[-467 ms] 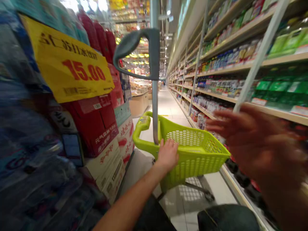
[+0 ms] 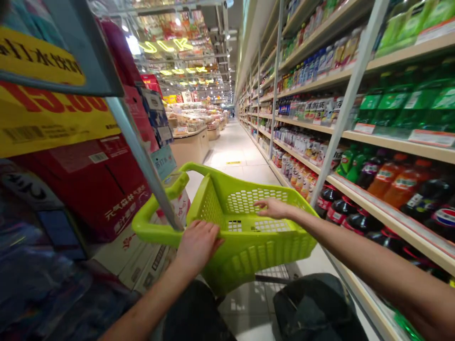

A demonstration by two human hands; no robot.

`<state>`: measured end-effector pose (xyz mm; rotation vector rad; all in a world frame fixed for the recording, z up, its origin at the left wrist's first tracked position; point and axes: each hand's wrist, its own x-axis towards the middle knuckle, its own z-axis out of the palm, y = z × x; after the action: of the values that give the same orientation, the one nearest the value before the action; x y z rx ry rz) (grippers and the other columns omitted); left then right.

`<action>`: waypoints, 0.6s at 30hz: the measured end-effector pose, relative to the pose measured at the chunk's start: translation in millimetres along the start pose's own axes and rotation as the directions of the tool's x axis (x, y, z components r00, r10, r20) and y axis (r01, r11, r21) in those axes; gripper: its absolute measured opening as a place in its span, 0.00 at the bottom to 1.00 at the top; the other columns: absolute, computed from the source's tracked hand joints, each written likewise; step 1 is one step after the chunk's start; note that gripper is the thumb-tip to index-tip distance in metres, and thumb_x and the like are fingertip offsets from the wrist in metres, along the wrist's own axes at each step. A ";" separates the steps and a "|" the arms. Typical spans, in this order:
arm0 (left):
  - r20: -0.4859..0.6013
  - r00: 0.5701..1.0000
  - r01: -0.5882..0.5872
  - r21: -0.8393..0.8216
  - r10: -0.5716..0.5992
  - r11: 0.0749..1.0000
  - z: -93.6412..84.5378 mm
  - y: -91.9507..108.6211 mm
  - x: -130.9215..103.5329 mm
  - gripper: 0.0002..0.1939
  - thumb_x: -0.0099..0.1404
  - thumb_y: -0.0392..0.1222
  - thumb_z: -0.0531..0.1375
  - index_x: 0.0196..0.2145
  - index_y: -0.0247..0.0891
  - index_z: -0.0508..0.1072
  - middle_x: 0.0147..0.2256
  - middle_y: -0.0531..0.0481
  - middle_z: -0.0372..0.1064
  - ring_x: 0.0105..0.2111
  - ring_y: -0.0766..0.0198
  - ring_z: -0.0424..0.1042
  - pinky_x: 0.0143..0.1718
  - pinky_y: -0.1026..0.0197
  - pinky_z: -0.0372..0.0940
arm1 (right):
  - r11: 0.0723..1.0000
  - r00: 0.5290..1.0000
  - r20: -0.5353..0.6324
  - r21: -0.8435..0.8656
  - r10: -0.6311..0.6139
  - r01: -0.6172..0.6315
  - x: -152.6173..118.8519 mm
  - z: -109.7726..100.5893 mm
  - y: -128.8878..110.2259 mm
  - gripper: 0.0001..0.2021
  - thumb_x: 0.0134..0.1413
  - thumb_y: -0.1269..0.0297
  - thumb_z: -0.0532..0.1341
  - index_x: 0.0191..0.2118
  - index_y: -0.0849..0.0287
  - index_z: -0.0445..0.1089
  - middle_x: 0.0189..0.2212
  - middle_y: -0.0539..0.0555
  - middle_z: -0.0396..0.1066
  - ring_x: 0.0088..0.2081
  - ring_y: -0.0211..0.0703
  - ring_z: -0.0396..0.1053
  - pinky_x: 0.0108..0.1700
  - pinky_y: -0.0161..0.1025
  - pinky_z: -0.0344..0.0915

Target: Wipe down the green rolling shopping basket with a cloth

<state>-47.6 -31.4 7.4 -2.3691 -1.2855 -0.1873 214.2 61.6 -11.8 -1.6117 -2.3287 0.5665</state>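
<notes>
My left hand (image 2: 199,244) is wrapped over the near rim of a lime-green shopping cart (image 2: 245,258), close to where a metal pole (image 2: 142,166) rises from it. Over the basket's middle reaches my right hand (image 2: 272,208), its fingers stretched forward and holding nothing that I can see. Through the basket's perforated walls and floor, light floor tiles show. A grey handle (image 2: 95,57) near the pole's top is cut off by the left part of the picture. My knees are bent below the cart.
On the right run long drink shelves (image 2: 394,203) with green bottles (image 2: 408,99) and dark cola bottles (image 2: 355,222). Stacked red cartons (image 2: 81,189) and a yellow price sign (image 2: 53,128) stand close on the left. A tiled aisle (image 2: 241,142) leads ahead past food counters (image 2: 192,147).
My right hand has moved from beside the shelves, left and forward to above the basket. The cart's pole now leans left in view. My left hand stays on the rim.
</notes>
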 end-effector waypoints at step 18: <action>-0.285 0.948 0.082 -0.210 -0.142 0.974 35.8 -38.7 3.6 0.10 0.65 0.41 0.48 0.33 0.42 0.69 0.28 0.57 0.71 0.30 0.68 0.66 0.40 0.60 0.54 | 0.851 0.780 0.439 -0.063 -0.446 0.522 71.2 206.1 39.1 0.13 0.46 0.64 0.58 0.40 0.58 0.68 0.48 0.60 0.63 0.46 0.51 0.63 0.42 0.46 0.63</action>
<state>-80.5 5.3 -11.5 -2.3107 -1.3031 -0.7104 135.5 105.0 -214.3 -0.9228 -3.0411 0.6263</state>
